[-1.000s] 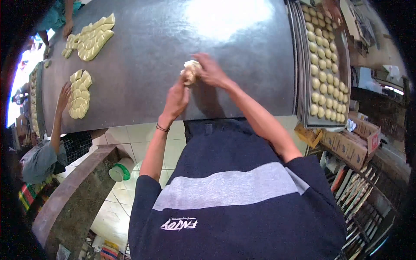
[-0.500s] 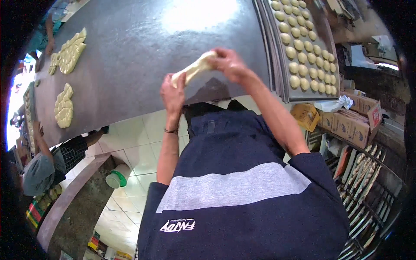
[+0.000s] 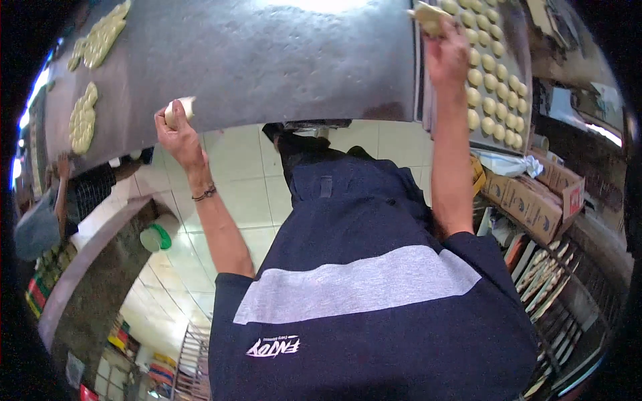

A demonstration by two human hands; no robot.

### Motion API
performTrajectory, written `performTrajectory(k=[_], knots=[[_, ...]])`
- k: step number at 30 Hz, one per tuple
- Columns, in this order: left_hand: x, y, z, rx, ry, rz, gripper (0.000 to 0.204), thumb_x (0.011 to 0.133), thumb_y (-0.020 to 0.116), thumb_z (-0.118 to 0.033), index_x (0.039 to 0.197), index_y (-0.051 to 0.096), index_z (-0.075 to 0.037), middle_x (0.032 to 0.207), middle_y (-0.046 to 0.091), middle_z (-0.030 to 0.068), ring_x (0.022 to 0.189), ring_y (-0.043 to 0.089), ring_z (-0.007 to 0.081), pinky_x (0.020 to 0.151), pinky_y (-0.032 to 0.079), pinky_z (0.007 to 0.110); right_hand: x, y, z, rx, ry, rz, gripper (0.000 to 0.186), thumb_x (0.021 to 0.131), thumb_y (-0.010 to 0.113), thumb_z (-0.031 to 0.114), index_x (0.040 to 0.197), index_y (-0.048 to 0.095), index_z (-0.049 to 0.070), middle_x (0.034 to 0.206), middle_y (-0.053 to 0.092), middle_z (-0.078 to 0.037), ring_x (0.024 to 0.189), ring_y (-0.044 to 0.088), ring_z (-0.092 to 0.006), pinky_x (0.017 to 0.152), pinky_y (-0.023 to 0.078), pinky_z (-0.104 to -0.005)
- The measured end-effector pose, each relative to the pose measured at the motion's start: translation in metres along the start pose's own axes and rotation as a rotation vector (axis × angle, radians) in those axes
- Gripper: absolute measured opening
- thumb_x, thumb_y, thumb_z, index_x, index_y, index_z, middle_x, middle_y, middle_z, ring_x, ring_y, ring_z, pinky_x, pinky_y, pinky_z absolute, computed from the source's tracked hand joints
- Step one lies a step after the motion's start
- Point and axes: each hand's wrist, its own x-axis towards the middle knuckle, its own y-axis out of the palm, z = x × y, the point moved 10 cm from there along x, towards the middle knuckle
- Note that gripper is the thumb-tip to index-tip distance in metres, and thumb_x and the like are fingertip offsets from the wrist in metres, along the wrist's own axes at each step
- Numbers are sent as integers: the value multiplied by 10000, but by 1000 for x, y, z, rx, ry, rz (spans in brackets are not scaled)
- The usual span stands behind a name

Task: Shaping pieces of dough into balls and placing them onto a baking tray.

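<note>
Stretching before you, the grey table [image 3: 267, 80] runs to a metal tray [image 3: 516, 53] at its right end. Two divided dough slabs [image 3: 81, 120] lie toward the table's left end. Your right hand [image 3: 447, 60] is closed around a dough lump [image 3: 430, 20] beside the tray's left edge; your left hand [image 3: 179, 139], well apart from it, grips a smaller-looking dough piece [image 3: 188, 109] near the table's front edge. Smallest of all, pale dough balls [image 3: 491, 81] sit in rows on the tray.
</note>
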Motion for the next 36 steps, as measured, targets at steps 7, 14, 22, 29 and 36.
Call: performTrajectory(k=[7, 14, 22, 29, 36], knots=[[-43, 35, 67, 1135, 650, 610, 376, 964, 687, -380, 1204, 577, -112, 1333, 539, 74, 1286, 451, 276, 1065, 329, 499, -162, 126, -37, -282, -93, 963, 200, 959, 679, 165, 1106, 596, 57, 1052, 609, -131, 1024, 570, -275, 920, 456, -395], [28, 118, 56, 1161, 678, 149, 469, 897, 643, -339, 1290, 530, -109, 1301, 543, 105, 1252, 475, 294, 1060, 315, 511, -130, 240, -37, -584, -674, 663, 296, 955, 646, 390, 1056, 579, 119, 1059, 564, -113, 1020, 506, -316, 895, 345, -481], [2, 88, 55, 743, 833, 752, 329, 934, 694, -198, 1236, 579, -137, 1096, 623, 48, 1128, 550, 254, 998, 383, 471, -158, 198, -11, -358, -359, 685, 255, 927, 725, 322, 1039, 590, 137, 1015, 617, -82, 1013, 547, -279, 896, 351, -456], [148, 148, 69, 935, 543, 304, 346, 929, 716, -229, 1237, 588, -139, 1069, 631, 42, 1076, 565, 243, 917, 391, 403, -37, 250, -75, -704, -30, 183, 277, 906, 753, 357, 1016, 599, 155, 886, 588, -43, 936, 529, -251, 888, 338, -440], [115, 118, 51, 584, 802, 808, 243, 934, 684, -164, 1157, 598, -119, 1049, 628, 46, 1050, 562, 257, 942, 384, 425, -106, 244, -26, -515, -57, 334, 248, 913, 736, 321, 990, 632, 110, 908, 622, -53, 978, 553, -297, 925, 372, -449]])
